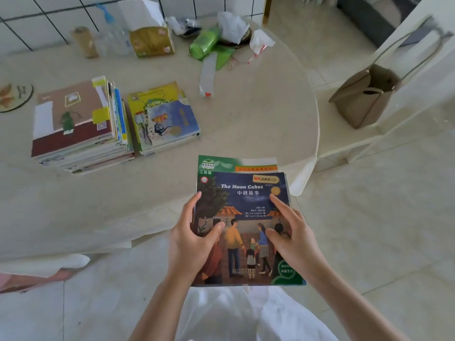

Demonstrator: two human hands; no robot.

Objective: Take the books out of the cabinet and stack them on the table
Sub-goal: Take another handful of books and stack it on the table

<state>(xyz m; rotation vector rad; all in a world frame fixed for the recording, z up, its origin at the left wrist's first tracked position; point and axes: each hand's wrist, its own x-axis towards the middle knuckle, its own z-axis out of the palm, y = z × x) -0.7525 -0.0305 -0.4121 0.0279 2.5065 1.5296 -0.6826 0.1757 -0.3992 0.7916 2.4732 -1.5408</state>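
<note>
Held books (242, 225): a small bundle, top cover dark blue, titled "The Moon Cakes", a larger green-edged book showing beneath its far edge. Bundle sits in the air at the near right edge of the table (258, 114), partly over the floor. Left hand (194, 238) grips the left edge, thumb on the cover, fingers curled along the side. Right hand (291, 236) holds the right edge, thumb and index finger on the cover, the rest behind it. Hands apart, one per side.

On the table, left of centre: tall stack (78, 126) of books, brown-and-white cover on top. Just right of it, a short stack (163, 118), yellow-and-blue cover on top.

Far side of table: clutter, including a green plastic roll (204, 43), yellow packet (151, 41), clear bottle (114, 33). Tan bag (364, 97) hangs off the right, beyond the table edge.
</note>
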